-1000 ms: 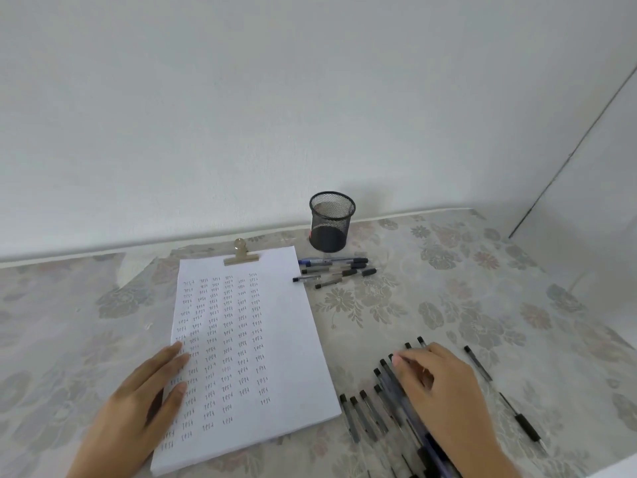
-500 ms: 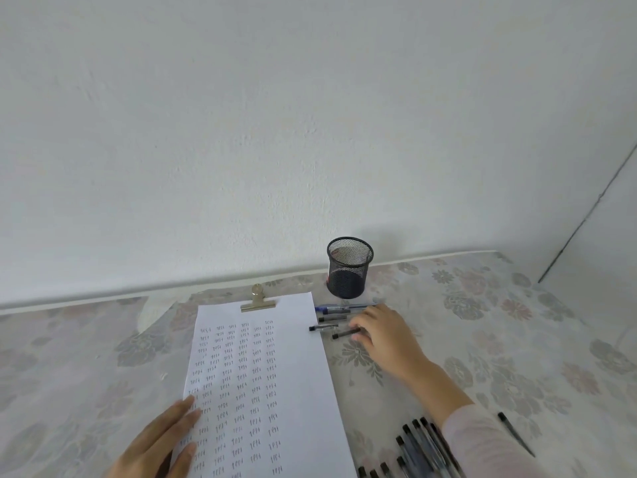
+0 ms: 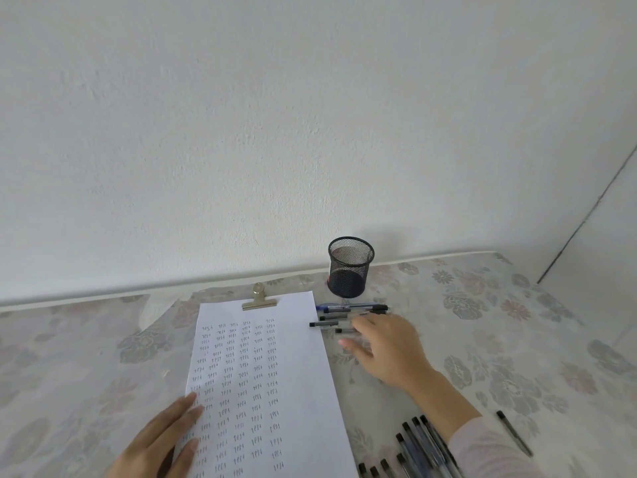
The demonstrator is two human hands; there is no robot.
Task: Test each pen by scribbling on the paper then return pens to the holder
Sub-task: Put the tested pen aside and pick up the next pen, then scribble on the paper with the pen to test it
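Observation:
A white paper point(image 3: 296, 381) covered in rows of small scribbles lies under a brass clip point(image 3: 259, 301). My left hand point(image 3: 162, 443) rests flat on its lower left edge. A black mesh pen holder point(image 3: 350, 267) stands behind the paper's top right corner. Several pens point(image 3: 344, 313) lie in front of the holder. My right hand point(image 3: 386, 346) lies over their right ends with fingers spread; whether it grips one is hidden. Another bunch of pens point(image 3: 420, 446) lies at the bottom, partly under my right sleeve.
A single black pen point(image 3: 513, 432) lies apart at the lower right. The table carries a floral cloth point(image 3: 517, 339). A white wall rises close behind the table, and another wall closes off the right side.
My right hand left the near bunch of pens and reached to the pens by the holder. The view tilted up, so the table sits lower in the frame. My left hand stays on the paper.

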